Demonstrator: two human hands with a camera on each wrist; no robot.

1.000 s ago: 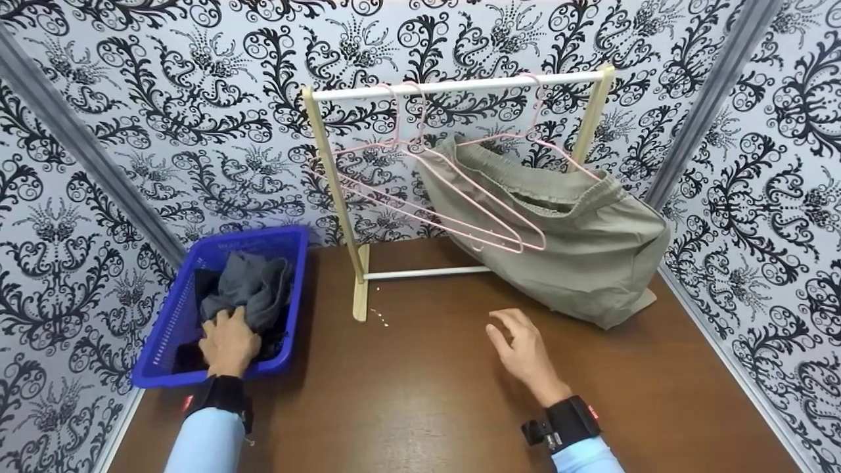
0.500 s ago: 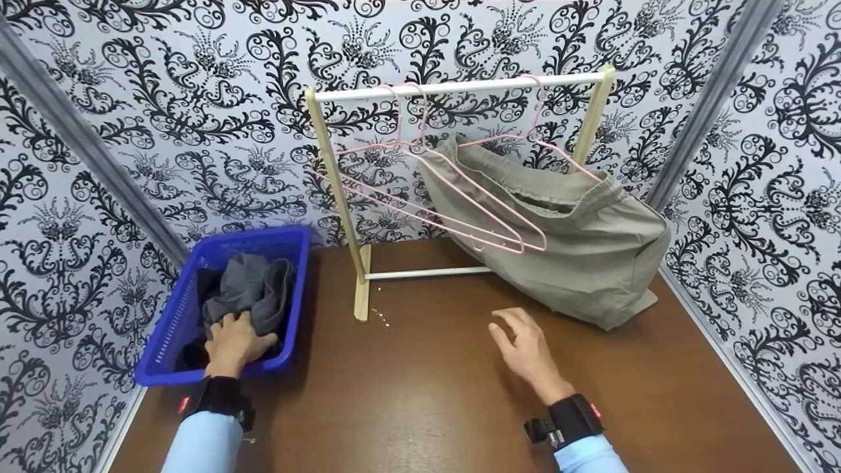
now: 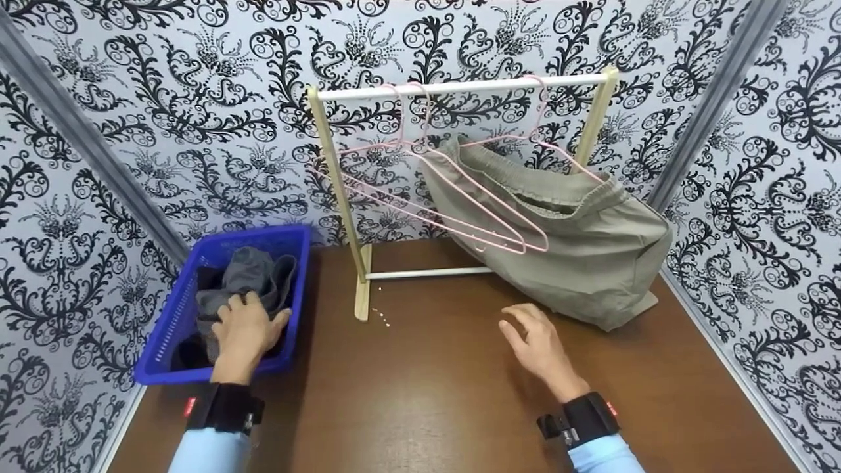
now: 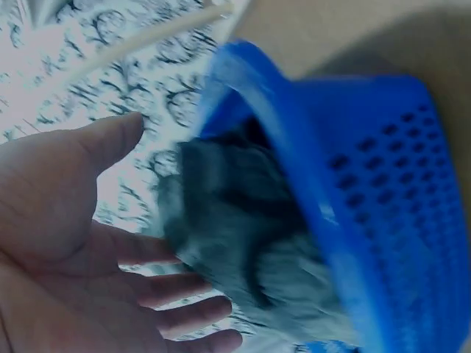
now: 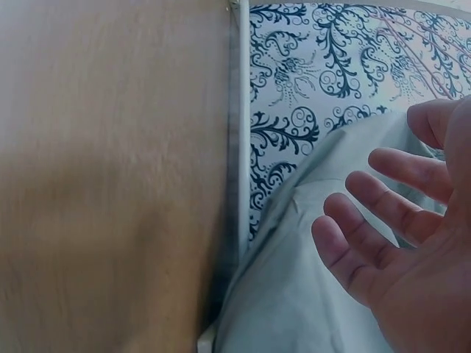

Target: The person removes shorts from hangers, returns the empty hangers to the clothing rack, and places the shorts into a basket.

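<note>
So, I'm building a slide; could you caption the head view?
Left hand over clothes in a basket; right hand, empty, before a rack hung with a khaki garment.

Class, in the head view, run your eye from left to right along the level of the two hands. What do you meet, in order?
Blue basket's left rim → left hand → basket's right rim → wooden rack's left foot → right hand → khaki garment's bottom corner.

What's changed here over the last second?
The left hand has moved slightly right, its thumb spread wider, and the grey clothes near it have shifted. The right hand has drifted slightly right. Neither hand grips anything. The blue basket, rack and beige garment stayed put.
</note>
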